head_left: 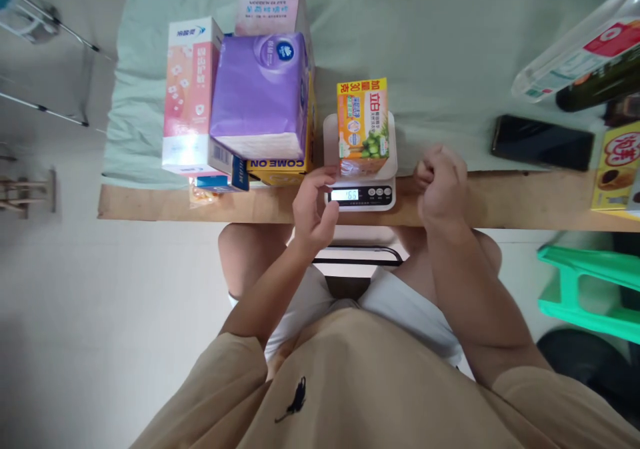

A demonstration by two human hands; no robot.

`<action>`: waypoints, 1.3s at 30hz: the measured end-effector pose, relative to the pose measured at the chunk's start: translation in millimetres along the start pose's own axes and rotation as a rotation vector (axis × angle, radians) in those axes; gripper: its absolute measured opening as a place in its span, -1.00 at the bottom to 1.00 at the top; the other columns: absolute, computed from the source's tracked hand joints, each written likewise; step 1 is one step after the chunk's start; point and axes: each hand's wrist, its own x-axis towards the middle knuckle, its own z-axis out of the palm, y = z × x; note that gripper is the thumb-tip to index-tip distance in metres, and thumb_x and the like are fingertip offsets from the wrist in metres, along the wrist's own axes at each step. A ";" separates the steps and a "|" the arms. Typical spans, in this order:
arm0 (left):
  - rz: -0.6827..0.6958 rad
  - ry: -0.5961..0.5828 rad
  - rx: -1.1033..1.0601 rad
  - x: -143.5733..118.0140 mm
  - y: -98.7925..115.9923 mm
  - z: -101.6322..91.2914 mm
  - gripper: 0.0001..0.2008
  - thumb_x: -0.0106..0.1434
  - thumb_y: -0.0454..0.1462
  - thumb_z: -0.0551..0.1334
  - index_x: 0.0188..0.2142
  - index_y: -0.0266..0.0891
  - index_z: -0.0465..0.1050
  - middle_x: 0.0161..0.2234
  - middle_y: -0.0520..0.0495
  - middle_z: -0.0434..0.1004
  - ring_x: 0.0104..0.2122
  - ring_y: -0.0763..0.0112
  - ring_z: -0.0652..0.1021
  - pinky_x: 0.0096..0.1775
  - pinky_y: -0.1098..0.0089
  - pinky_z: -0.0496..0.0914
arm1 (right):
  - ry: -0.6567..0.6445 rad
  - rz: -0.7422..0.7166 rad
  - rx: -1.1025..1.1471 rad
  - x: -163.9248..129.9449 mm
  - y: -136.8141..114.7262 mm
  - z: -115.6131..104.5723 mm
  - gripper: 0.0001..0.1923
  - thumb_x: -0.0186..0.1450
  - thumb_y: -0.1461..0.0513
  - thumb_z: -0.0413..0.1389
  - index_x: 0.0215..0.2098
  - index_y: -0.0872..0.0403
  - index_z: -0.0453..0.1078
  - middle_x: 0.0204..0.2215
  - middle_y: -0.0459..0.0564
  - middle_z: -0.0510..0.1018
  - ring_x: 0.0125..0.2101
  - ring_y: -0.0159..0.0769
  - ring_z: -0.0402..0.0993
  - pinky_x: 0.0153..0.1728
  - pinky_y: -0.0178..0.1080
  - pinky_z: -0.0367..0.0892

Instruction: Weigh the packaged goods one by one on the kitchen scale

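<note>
Head view: yellow box stands on white scale at counter edge. Left hand fingers loosely curled, touching scale, grasping nothing; right hand clenched, empty, just beside scale.

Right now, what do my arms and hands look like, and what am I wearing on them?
Both arms are bare from the short sleeves down. The left hand and right hand have no gloves, rings or watch showing. The shirt is tan, with a small dark logo on the chest.
</note>
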 end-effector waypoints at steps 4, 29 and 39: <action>0.034 0.012 0.074 -6.9 -3.3 -7.4 -0.68 0.36 -0.13 0.20 -0.47 -0.25 0.32 -0.50 0.01 0.35 -0.45 0.53 0.40 -0.37 0.44 0.27 | -0.017 0.046 -0.003 0.7 3.7 2.0 -0.39 0.22 -0.05 0.24 -0.60 0.04 -0.06 -0.68 -0.22 -0.09 -0.64 -0.54 -0.19 -0.61 -0.29 -0.27; -0.076 -0.012 -0.075 -17.4 -16.8 -15.9 -0.50 0.36 -0.25 0.14 -0.67 -0.27 -0.03 -0.69 0.09 -0.07 -0.67 0.63 0.06 -0.53 0.36 -0.10 | 0.063 -0.065 -0.068 2.6 12.6 14.0 -0.41 0.32 0.02 0.15 -0.64 0.04 -0.09 -0.68 -0.15 -0.09 -0.65 -0.47 -0.17 -0.57 -0.21 -0.28; -0.108 0.011 -0.039 -15.7 -17.9 -9.8 -0.48 0.36 -0.22 0.15 -0.68 -0.27 -0.01 -0.70 0.09 -0.05 -0.68 0.63 0.09 -0.53 0.37 -0.08 | 0.048 -0.070 -0.065 -0.4 10.1 14.0 -0.42 0.31 0.03 0.15 -0.65 0.05 -0.07 -0.69 -0.16 -0.07 -0.65 -0.49 -0.16 -0.56 -0.22 -0.26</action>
